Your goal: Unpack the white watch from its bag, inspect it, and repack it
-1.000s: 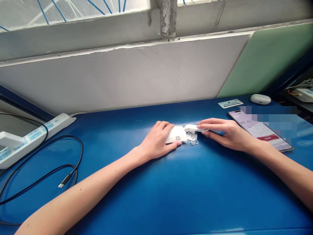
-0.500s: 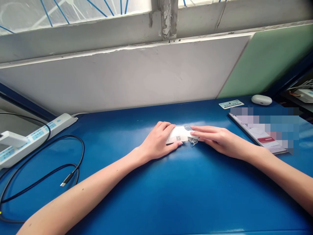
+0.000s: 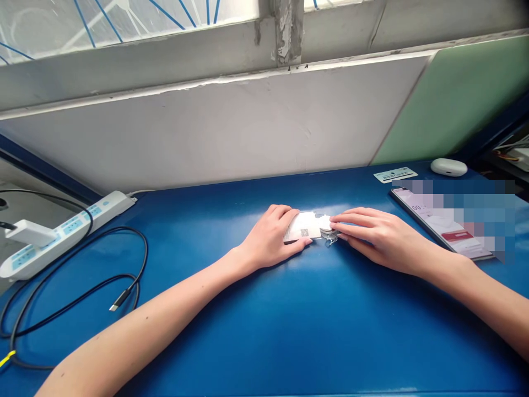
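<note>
A flat white packet point(image 3: 303, 226) with a printed QR code and clear, shiny edges lies on the blue table. My left hand point(image 3: 269, 238) grips its left end, fingers along the far side and thumb along the near edge. On the packet's right end sits a small whitish round piece point(image 3: 326, 222), with grey layers beneath it and a bit of silvery chain point(image 3: 331, 241) beside it. The fingers of my right hand point(image 3: 374, 237) are closed together on the round piece's right edge. What kind of thing the packet is, I cannot make out.
On the left lie a white power strip point(image 3: 74, 227) with a plugged-in charger point(image 3: 35, 232) and a looped black cable point(image 3: 144, 248). At right are a phone point(image 3: 438, 220), partly blurred out, a card point(image 3: 395, 175) and a white earbud case point(image 3: 448, 167). A wall point(image 3: 231, 132) borders the back.
My right hand has shifted slightly right, showing more of the round piece and the grey layers. My left hand keeps its hold. The whole view has moved a little.
</note>
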A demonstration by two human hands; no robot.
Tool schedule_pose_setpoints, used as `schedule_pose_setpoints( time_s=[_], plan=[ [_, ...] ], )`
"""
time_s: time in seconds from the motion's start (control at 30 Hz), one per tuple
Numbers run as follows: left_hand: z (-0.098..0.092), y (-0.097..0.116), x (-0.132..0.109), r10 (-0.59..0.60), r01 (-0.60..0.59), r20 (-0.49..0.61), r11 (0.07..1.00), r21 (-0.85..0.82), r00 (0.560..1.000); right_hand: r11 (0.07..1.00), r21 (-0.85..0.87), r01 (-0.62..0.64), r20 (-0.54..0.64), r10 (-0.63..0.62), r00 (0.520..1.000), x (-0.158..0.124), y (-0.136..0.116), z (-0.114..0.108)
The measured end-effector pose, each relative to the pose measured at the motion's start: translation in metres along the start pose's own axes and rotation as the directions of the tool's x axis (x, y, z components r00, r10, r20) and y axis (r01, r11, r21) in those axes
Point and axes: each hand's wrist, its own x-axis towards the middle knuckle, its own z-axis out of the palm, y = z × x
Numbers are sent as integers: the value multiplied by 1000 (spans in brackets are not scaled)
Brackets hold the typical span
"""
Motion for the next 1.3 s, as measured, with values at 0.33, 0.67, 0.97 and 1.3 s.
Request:
schedule_pose_setpoints(
  time_s=[0.33,0.67,0.97,1.3],
  plan=[
    [1,-1,1,-4,4,7,1000,-1,1000,995,77,-58,-4,59,998,4,-1,1],
    [0,0,0,4,-4,6,1000,4,1000,993,78,-83,81,77,994,1,-5,7],
    [2,1,-2,20,-20,17,1000,7,1000,971,210,-116,141,88,986,3,-28,16],
    [0,17,-2,10,-57,280,985,161,960,968,188,-168,42,163,986,1,-11,6]
  ],
)
